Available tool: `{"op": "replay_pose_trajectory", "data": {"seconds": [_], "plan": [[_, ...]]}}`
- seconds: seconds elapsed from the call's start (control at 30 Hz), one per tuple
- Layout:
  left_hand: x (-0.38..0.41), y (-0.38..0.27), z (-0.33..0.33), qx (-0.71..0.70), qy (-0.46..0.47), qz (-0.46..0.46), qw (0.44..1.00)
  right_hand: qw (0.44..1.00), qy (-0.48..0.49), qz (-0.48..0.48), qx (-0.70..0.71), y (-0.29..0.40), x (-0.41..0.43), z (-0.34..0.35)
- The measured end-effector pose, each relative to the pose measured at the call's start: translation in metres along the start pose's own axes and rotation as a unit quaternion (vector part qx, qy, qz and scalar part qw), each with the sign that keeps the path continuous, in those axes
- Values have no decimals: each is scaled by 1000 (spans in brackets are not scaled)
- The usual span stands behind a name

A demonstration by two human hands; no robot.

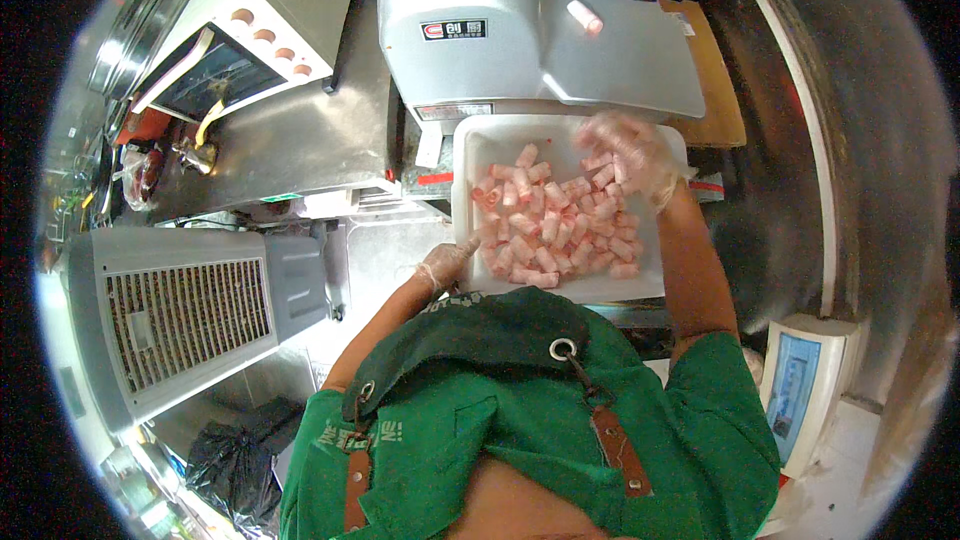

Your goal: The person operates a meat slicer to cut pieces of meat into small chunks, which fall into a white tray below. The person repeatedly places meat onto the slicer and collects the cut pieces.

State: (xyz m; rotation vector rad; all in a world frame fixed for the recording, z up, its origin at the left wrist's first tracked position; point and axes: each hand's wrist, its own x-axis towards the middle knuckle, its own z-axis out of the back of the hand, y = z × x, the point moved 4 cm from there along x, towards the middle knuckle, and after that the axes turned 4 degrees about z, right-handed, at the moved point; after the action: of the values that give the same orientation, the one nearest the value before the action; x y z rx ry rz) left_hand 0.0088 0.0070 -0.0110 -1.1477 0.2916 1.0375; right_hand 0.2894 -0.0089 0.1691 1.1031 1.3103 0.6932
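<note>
A white plastic tray [649,281] in front of me holds a heap of frozen meat rolls [555,225], pale pink with redder ends. My left hand [448,262], in a clear disposable glove, grips the tray's left rim, its thumb over the edge. Over the tray's far right part is my right hand [626,150], also gloved and blurred by motion. Rolls lie right under its fingers; whether it holds any cannot be made out. Beyond the tray stands a grey meat slicer [465,0]. One single meat roll [585,17] rests on the slicer's sloping plate.
Left of the slicer, a steel counter [300,142] carries a white toaster oven [262,22]. A louvred grey appliance [187,322] stands lower left, near a black plastic bag [232,465]. Cardboard [709,75] leans right of the slicer; an electrical box [806,390] is at lower right.
</note>
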Motion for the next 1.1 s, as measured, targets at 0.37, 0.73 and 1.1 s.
{"op": "replay_pose_trajectory", "data": {"seconds": [0.37,0.73,1.1], "plan": [[-5,-5,7,-26,16,121,992,762,-378,193,-488,54,97,115],[11,11,-5,153,45,-74,984,885,-191,123,-406,82,133,47],[-3,-2,0,37,-19,-55,998,900,-151,263,-314,41,92,-26]]}}
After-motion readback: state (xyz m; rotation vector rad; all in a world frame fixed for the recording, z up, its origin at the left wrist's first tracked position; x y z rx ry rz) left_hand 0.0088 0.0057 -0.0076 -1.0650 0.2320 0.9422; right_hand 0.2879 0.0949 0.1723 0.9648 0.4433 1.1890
